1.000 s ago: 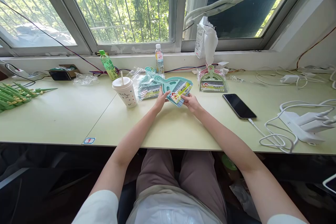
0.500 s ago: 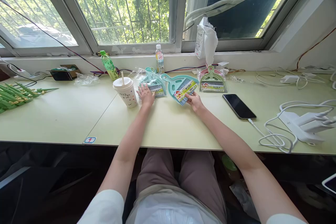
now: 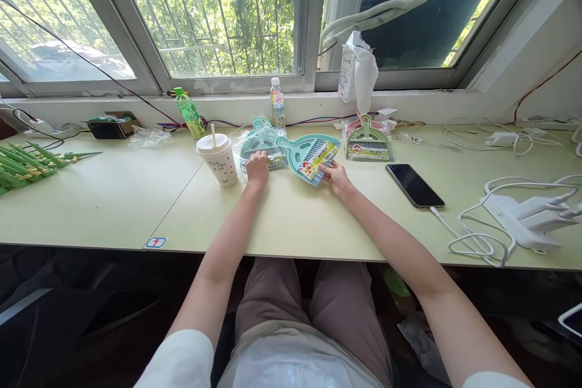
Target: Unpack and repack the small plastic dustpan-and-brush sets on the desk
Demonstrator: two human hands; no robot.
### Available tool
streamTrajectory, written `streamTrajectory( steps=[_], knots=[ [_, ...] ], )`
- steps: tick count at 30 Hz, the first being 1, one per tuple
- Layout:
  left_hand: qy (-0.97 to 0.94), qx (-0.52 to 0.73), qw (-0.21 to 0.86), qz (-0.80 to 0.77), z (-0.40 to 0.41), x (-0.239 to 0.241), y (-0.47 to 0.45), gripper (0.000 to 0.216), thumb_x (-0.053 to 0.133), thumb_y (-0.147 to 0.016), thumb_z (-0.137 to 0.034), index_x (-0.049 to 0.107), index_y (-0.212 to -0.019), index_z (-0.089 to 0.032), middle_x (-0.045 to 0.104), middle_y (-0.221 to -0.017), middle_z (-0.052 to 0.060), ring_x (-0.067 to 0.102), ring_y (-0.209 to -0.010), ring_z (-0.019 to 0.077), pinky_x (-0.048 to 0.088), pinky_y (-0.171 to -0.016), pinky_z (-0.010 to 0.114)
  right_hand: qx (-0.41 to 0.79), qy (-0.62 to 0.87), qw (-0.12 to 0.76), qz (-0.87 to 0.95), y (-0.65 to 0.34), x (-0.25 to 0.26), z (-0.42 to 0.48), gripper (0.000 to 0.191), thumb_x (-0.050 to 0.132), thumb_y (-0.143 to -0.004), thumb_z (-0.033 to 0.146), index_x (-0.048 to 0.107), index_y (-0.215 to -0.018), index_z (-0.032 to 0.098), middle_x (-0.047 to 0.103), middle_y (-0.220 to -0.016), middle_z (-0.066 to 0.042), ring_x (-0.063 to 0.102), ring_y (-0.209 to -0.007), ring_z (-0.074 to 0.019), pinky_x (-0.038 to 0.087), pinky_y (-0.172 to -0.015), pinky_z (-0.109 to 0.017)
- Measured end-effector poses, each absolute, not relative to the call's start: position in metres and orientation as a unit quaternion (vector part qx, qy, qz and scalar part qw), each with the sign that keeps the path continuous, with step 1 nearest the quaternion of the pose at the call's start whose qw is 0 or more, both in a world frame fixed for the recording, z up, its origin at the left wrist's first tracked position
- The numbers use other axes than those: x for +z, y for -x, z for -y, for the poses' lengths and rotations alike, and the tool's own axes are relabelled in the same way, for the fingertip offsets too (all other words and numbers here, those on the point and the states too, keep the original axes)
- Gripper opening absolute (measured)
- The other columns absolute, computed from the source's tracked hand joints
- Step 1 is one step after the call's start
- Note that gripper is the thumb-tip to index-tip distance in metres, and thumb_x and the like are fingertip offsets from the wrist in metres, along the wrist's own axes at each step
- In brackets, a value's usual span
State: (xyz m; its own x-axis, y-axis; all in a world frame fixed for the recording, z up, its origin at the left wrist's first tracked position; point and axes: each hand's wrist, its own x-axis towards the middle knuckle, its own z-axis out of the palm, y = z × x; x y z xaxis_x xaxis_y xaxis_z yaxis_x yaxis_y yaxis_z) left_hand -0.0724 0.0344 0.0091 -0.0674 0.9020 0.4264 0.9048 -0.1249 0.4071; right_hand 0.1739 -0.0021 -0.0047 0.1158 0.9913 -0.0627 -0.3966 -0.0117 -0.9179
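My right hand (image 3: pixel 335 177) pinches the lower right edge of a mint-green mini dustpan and brush set (image 3: pixel 305 154) with a yellow label card. The set is tilted, its handle pointing left over the other sets. My left hand (image 3: pixel 257 168) is closed on the front of a pile of similar dustpan and brush sets (image 3: pixel 262 139) in clear plastic. What its curled fingers grip is hidden. Just left of that hand stands a white paper cup (image 3: pixel 218 160) with a lid and straw. Right of the held set, more dustpan sets (image 3: pixel 368 140) in green and pink lie stacked.
Behind the pile stands a drink bottle (image 3: pixel 277 103); a green bottle (image 3: pixel 190 113) leans farther left. A phone (image 3: pixel 414 185) on a charging cable and a white power strip (image 3: pixel 522 218) lie to the right. Green bundled pieces (image 3: pixel 30 167) lie far left.
My left hand has gone from spread flat on the wrapped pile to curled closed there. The set in my right hand has shifted slightly left and down.
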Motion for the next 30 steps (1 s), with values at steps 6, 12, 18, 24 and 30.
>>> streamTrajectory(
  steps=[6, 12, 18, 24, 30],
  knots=[
    [0.650, -0.239, 0.118, 0.712, -0.031, 0.013, 0.073, 0.052, 0.043, -0.086, 0.000, 0.052, -0.135, -0.016, 0.047, -0.144, 0.015, 0.041, -0.136, 0.0287, 0.042, -0.106, 0.041, 0.572, 0.428, 0.615, 0.334, -0.174, -0.003, 0.003, 0.021, 0.068, -0.075, 0.004, 0.062, -0.090, 0.018, 0.073, -0.087, -0.002, 0.072, -0.077, -0.0175, 0.063, -0.080, -0.035],
    [0.668, -0.195, 0.090, 0.712, -0.029, 0.019, 0.073, 0.049, 0.039, -0.083, 0.008, 0.062, -0.117, -0.019, 0.067, -0.111, 0.010, 0.065, -0.102, 0.0221, 0.052, -0.086, 0.031, 0.567, 0.441, 0.610, 0.333, -0.172, 0.000, 0.005, 0.021, 0.069, -0.074, 0.004, 0.063, -0.088, 0.017, 0.073, -0.086, -0.003, 0.072, -0.080, -0.0186, 0.063, -0.080, -0.036],
    [0.667, -0.305, 0.122, 0.669, -0.028, 0.020, 0.071, 0.056, 0.035, -0.081, 0.008, 0.058, -0.123, -0.022, 0.065, -0.110, 0.008, 0.059, -0.109, 0.0231, 0.051, -0.084, 0.031, 0.561, 0.438, 0.624, 0.324, -0.174, 0.001, 0.004, 0.020, 0.068, -0.075, 0.004, 0.062, -0.087, 0.018, 0.073, -0.086, -0.002, 0.072, -0.076, -0.0158, 0.063, -0.076, -0.031],
    [0.653, -0.337, 0.141, 0.663, -0.028, 0.021, 0.070, 0.042, 0.043, -0.081, 0.001, 0.063, -0.113, -0.018, 0.060, -0.109, 0.013, 0.054, -0.111, 0.0302, 0.047, -0.091, 0.043, 0.566, 0.426, 0.614, 0.347, -0.174, 0.002, 0.005, 0.019, 0.067, -0.076, 0.003, 0.064, -0.089, 0.017, 0.073, -0.086, -0.002, 0.071, -0.074, -0.0157, 0.064, -0.075, -0.031],
    [0.656, -0.339, 0.120, 0.664, -0.031, 0.019, 0.074, 0.056, 0.036, -0.078, 0.008, 0.065, -0.117, -0.021, 0.059, -0.111, 0.013, 0.055, -0.110, 0.0301, 0.048, -0.089, 0.043, 0.564, 0.423, 0.614, 0.357, -0.173, 0.000, 0.004, 0.017, 0.067, -0.076, 0.005, 0.065, -0.088, 0.017, 0.073, -0.086, -0.003, 0.070, -0.070, -0.0149, 0.063, -0.071, -0.030]
  ],
)
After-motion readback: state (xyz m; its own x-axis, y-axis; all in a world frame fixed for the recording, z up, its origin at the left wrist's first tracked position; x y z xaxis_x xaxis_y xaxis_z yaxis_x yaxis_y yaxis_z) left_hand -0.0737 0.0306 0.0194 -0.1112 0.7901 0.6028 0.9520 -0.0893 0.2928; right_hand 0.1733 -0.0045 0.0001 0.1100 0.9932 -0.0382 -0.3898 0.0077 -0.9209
